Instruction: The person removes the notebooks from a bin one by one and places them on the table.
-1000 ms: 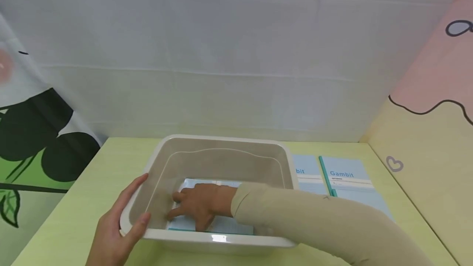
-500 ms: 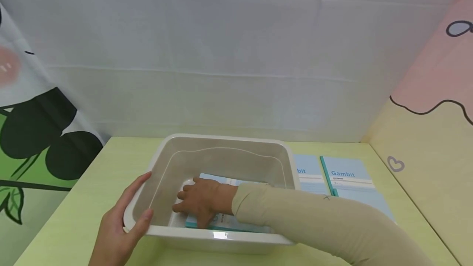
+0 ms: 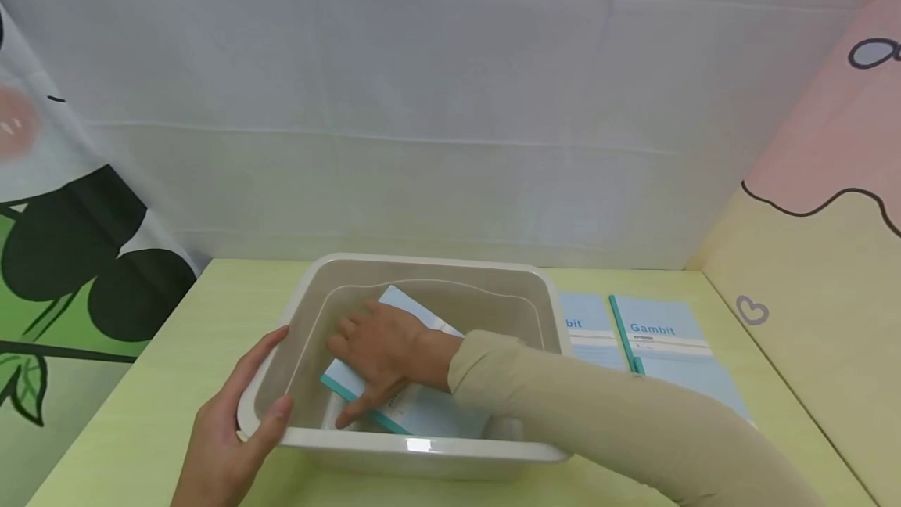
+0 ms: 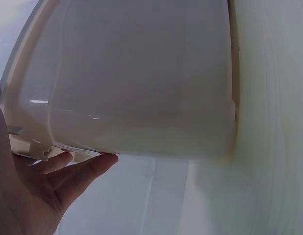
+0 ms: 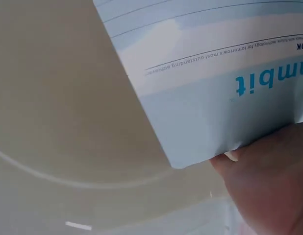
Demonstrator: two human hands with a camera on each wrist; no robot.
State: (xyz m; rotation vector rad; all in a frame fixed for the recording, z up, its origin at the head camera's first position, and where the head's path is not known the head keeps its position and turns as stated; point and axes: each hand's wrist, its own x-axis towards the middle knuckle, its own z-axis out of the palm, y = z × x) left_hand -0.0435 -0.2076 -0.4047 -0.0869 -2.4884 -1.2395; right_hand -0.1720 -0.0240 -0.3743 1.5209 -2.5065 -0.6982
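A beige plastic bin (image 3: 429,263) stands on the table in the head view. My left hand (image 3: 227,425) grips its left front corner, thumb on the front rim and fingers round the left side. Inside the bin, my right hand (image 3: 383,346) holds a light blue notebook (image 3: 443,413) with a teal spine. The notebook is tilted, its spine towards the front left. In the right wrist view the cover (image 5: 200,117) shows "ambit" lettering, and the fingers go behind the edge, partly hidden. The left wrist view shows the bin's outer wall (image 4: 141,83).
To the bin's right lie more blue notebooks: one (image 3: 586,327) partly behind the bin, another (image 3: 665,319) marked "Gambit", and one (image 3: 693,386) overlapping it in front. The pale yellow-green table (image 3: 246,292) meets a white cloth backdrop (image 3: 436,178) behind and a side panel (image 3: 795,296) at right.
The notebook in the bin has slid right, then turned and risen into a tilt with my right hand. My left hand stays on the bin's corner.
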